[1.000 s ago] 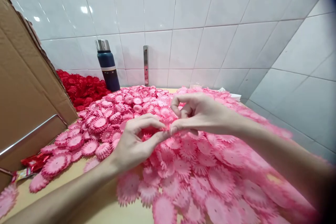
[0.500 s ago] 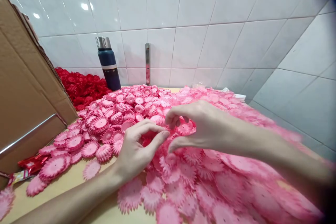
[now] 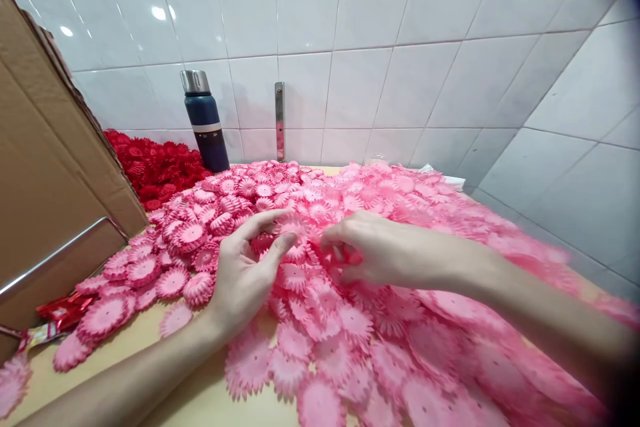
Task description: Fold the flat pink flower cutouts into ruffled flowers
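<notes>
A big heap of pink plastic flower pieces covers the wooden table. My left hand lies on the heap, fingers spread and palm turned right, touching pink pieces at its fingertips. My right hand reaches in from the right, its fingers curled down onto a pink flower piece at the heap's middle. The two hands sit a few centimetres apart. Whether the right fingers grip that piece is hard to see.
A pile of red flower pieces lies at the back left beside a dark blue flask. A cardboard box stands at the left. Red wrappers lie at its foot. White tiled walls close the back and right.
Both hands have dropped from a raised pinch above the heap onto the pieces. My left hand has opened and my right hand has moved down and left.
</notes>
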